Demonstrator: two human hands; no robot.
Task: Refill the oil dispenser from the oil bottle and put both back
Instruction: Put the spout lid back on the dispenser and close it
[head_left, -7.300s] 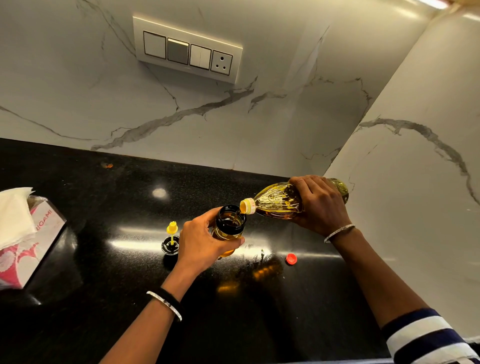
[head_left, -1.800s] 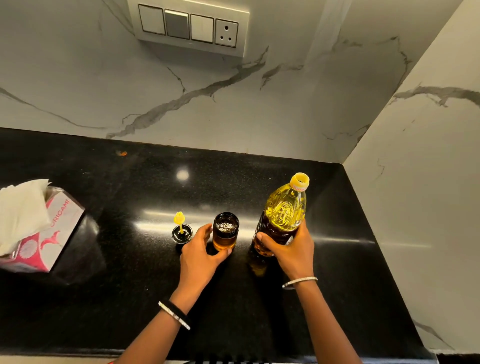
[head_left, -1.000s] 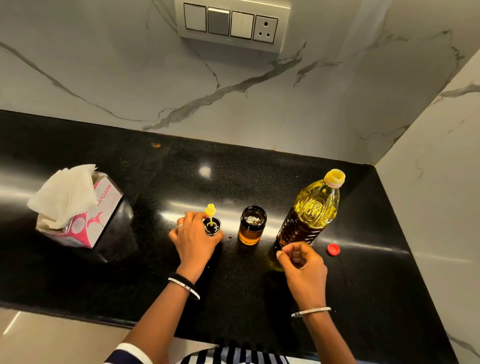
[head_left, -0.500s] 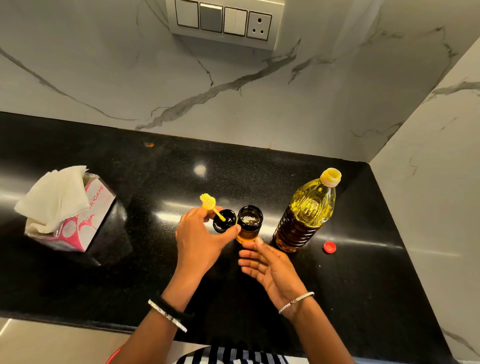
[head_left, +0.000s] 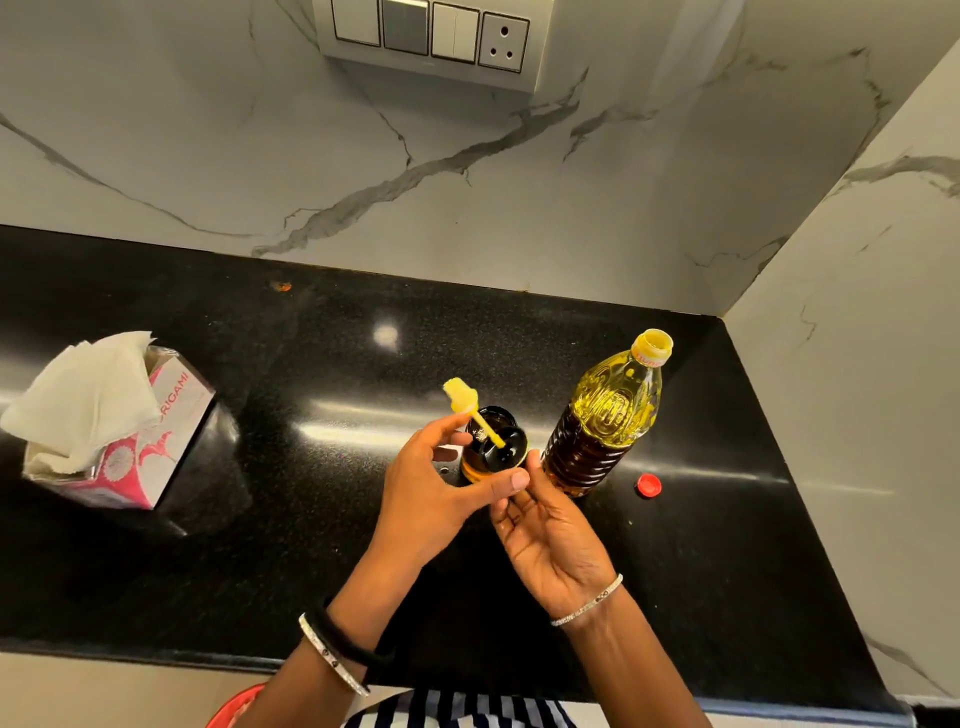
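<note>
— We're over the black counter (head_left: 260, 519), and the left hand (head_left: 431, 493) pinches the dispenser lid (head_left: 511, 452) between thumb and fingers. The lid is tilted, with its yellow brush (head_left: 460, 396) poking up and out to the left.

— Right beneath it we see the oil dispenser (head_left: 475, 470), the small dark jar. It stands on the counter with amber oil showing at its base, and the lid hangs over its mouth, not seated.

— And the right hand (head_left: 553, 540)?

— Palm up, fingers straight and loose, grasping nothing. We can see its fingertips (head_left: 532, 465) up at the lid's edge; whether they touch it, we can't tell.

— The oil bottle (head_left: 608, 421) stands upright just right of the dispenser, near the corner where the marble walls meet. Its yellow neck is open, and neither hand is on it.

— Its red cap (head_left: 648, 486) lies flat on the counter, close to the bottle's right side.

— Far left we've got a pink tissue box (head_left: 156, 447) with white tissue spilling out, and a switch panel (head_left: 431, 36) up on the wall.
</note>
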